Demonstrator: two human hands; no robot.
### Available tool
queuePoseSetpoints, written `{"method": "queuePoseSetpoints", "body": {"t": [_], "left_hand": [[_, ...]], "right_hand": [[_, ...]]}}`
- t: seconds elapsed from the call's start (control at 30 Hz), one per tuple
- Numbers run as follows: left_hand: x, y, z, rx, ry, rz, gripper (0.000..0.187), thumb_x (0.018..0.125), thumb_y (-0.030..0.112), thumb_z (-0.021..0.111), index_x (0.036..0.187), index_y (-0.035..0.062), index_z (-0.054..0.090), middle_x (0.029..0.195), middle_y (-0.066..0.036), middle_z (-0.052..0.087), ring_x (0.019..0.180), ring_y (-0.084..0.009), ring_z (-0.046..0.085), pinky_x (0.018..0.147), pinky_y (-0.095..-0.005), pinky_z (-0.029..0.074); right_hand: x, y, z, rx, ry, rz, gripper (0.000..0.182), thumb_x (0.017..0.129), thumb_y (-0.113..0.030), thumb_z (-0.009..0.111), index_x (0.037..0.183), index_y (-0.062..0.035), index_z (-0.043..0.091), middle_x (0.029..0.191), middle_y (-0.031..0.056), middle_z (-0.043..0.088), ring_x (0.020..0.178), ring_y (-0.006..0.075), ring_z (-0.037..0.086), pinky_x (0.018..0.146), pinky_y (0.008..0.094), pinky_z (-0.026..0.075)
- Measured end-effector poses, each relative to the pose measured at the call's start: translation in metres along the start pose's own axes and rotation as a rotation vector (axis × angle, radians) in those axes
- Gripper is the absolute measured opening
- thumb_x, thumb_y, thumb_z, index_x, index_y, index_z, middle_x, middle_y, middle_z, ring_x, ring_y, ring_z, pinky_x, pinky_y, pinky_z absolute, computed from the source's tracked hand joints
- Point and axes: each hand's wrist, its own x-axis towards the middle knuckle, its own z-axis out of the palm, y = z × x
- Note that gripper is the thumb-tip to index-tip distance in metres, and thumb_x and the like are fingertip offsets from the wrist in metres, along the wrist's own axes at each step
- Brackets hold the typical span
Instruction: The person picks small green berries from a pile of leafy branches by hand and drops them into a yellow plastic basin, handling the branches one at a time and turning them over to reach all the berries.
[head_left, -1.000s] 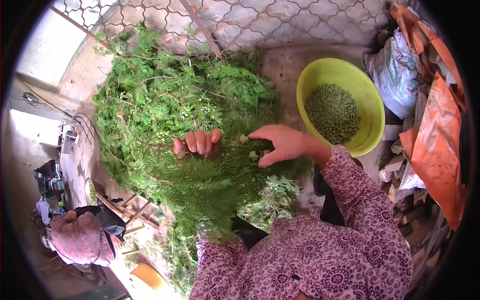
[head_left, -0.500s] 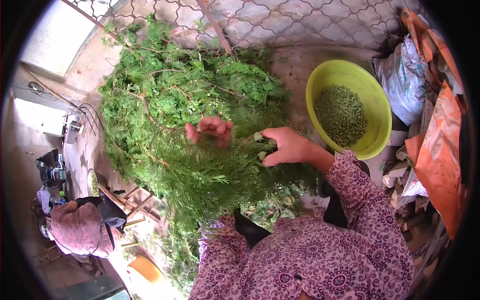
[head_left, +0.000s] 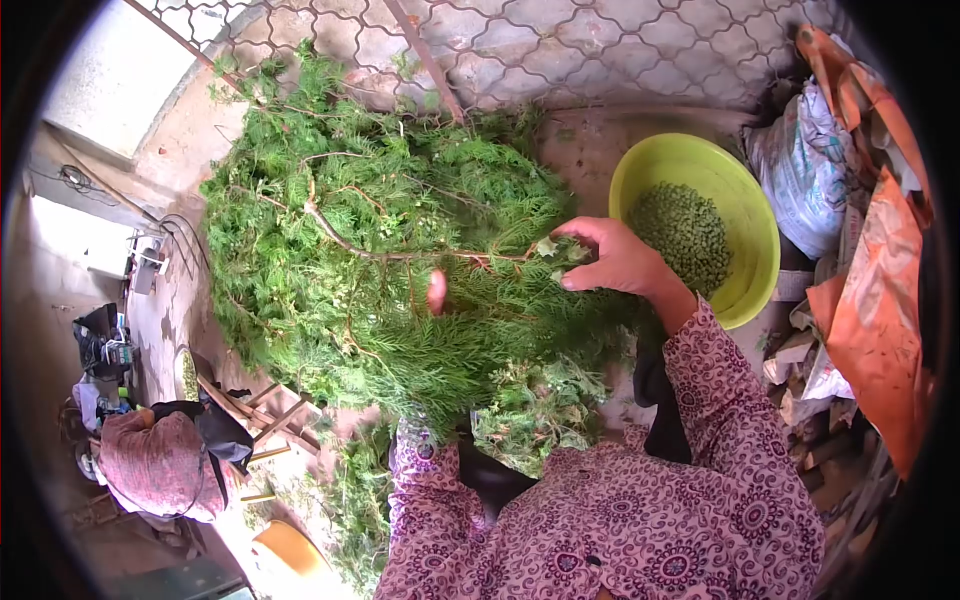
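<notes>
Curving around pale green cones [head_left: 548, 247], the right hand [head_left: 622, 262] has its thumb and fingers parted at the end of a leafy branch [head_left: 350, 246]. The left hand [head_left: 437, 292] is mostly hidden under the foliage, so its grip cannot be told, though it seems to be beneath the branch. Cut greenery [head_left: 265, 230] lies heaped around; near the right hand, a yellow-green basin [head_left: 752, 240] contains small green pieces [head_left: 685, 235].

One green-yellow basin [head_left: 755, 235] holds small green pieces [head_left: 683, 235], too many to count. There are one white sack [head_left: 800, 180] and one other person [head_left: 160, 465].
</notes>
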Motion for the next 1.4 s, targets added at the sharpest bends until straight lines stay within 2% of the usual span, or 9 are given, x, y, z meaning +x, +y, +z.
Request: {"method": "queuePoseSetpoints", "body": {"t": [0.2, 0.27, 0.3, 0.43, 1.13, 1.23, 1.27, 1.33, 1.4], "left_hand": [[0.01, -0.014, -0.001, -0.028, -0.053, -0.069, 0.045, 0.088, 0.032, 0.048, 0.114, -0.004, 0.045, 0.109, -0.014, 0.054, 0.093, -0.0212, 0.055, 0.077, -0.0303, 0.047], [0.011, -0.016, 0.0, -0.026, -0.047, -0.063, 0.044, 0.088, 0.032, 0.049, 0.113, -0.0041, 0.046, 0.108, -0.014, 0.054, 0.091, -0.0209, 0.056, 0.076, -0.0297, 0.047], [0.01, -0.016, 0.001, -0.027, -0.03, -0.051, 0.044, 0.088, 0.032, 0.049, 0.113, -0.0037, 0.046, 0.107, -0.013, 0.054, 0.091, -0.0208, 0.056, 0.075, -0.0299, 0.047], [0.012, -0.018, 0.002, -0.014, 0.082, 0.007, 0.044, 0.087, 0.033, 0.049, 0.112, -0.0023, 0.048, 0.105, -0.013, 0.055, 0.089, -0.0206, 0.056, 0.075, -0.0304, 0.048], [0.011, -0.042, -0.001, 0.102, 0.634, 0.258, 0.043, 0.084, 0.041, 0.051, 0.108, 0.0053, 0.055, 0.095, -0.01, 0.059, 0.079, -0.0193, 0.058, 0.069, -0.0331, 0.049], [-0.006, -0.014, 0.044, -0.073, 0.46, 0.025, 0.033, 0.083, 0.029, 0.058, 0.1, 0.001, 0.057, 0.089, -0.01, 0.061, 0.079, -0.017, 0.058, 0.068, -0.0291, 0.05], [0.005, -0.033, 0.009, -0.075, 0.462, 0.024, 0.033, 0.083, 0.029, 0.058, 0.1, 0.001, 0.057, 0.089, -0.01, 0.061, 0.079, -0.017, 0.058, 0.068, -0.0291, 0.05], [0.036, -0.089, -0.088, 0.616, 0.828, 0.967, 0.037, 0.08, 0.04, 0.058, 0.102, 0.01, 0.059, 0.08, -0.005, 0.059, 0.065, -0.0144, 0.056, 0.055, -0.0282, 0.047], [0.007, -0.046, 0.025, 0.323, 0.697, 0.479, 0.037, 0.081, 0.042, 0.056, 0.101, 0.0103, 0.059, 0.076, -0.003, 0.057, 0.061, -0.0119, 0.054, 0.053, -0.0267, 0.044]], "right_hand": [[0.007, -0.002, 0.009, -0.397, 0.157, -0.018, 0.055, 0.066, -0.015, 0.071, 0.113, 0.0001, 0.05, 0.094, 0.005, 0.058, 0.084, 0.0118, 0.054, 0.073, 0.0266, 0.045], [0.015, 0.0, 0.014, -0.954, 0.618, -0.68, 0.059, 0.065, -0.021, 0.072, 0.116, -0.0018, 0.049, 0.094, 0.007, 0.058, 0.081, 0.0158, 0.056, 0.072, 0.0285, 0.045], [0.008, -0.015, 0.022, -0.959, 0.658, -0.69, 0.052, 0.066, -0.02, 0.072, 0.111, -0.0022, 0.052, 0.091, 0.0079, 0.058, 0.081, 0.0172, 0.057, 0.071, 0.0295, 0.045], [0.0, -0.008, 0.059, -0.294, 0.202, -0.377, 0.029, 0.069, -0.012, 0.069, 0.093, -0.0008, 0.058, 0.083, 0.0065, 0.057, 0.073, 0.0116, 0.056, 0.065, 0.0263, 0.046], [0.003, 0.02, 0.108, -0.444, 0.068, -0.472, 0.026, 0.059, -0.008, 0.068, 0.08, -0.0031, 0.055, 0.074, 0.0104, 0.052, 0.067, 0.027, 0.054, 0.059, 0.0345, 0.043], [0.003, 0.023, 0.109, -0.417, 0.024, -0.487, 0.025, 0.058, -0.007, 0.068, 0.077, -0.003, 0.053, 0.071, 0.0105, 0.051, 0.066, 0.0278, 0.054, 0.058, 0.0343, 0.042], [0.003, 0.024, 0.108, -0.386, 0.006, -0.479, 0.024, 0.057, -0.008, 0.068, 0.076, -0.0029, 0.053, 0.069, 0.011, 0.051, 0.065, 0.0281, 0.054, 0.058, 0.0341, 0.042], [0.004, 0.023, 0.107, -0.353, -0.011, -0.469, 0.024, 0.057, -0.008, 0.067, 0.076, -0.0029, 0.053, 0.067, 0.0114, 0.05, 0.064, 0.0284, 0.054, 0.058, 0.0339, 0.042], [0.004, 0.021, 0.106, -0.322, -0.01, -0.411, 0.02, 0.059, -0.008, 0.065, 0.075, -0.0018, 0.053, 0.066, 0.0127, 0.051, 0.062, 0.0296, 0.054, 0.057, 0.034, 0.041]]}}
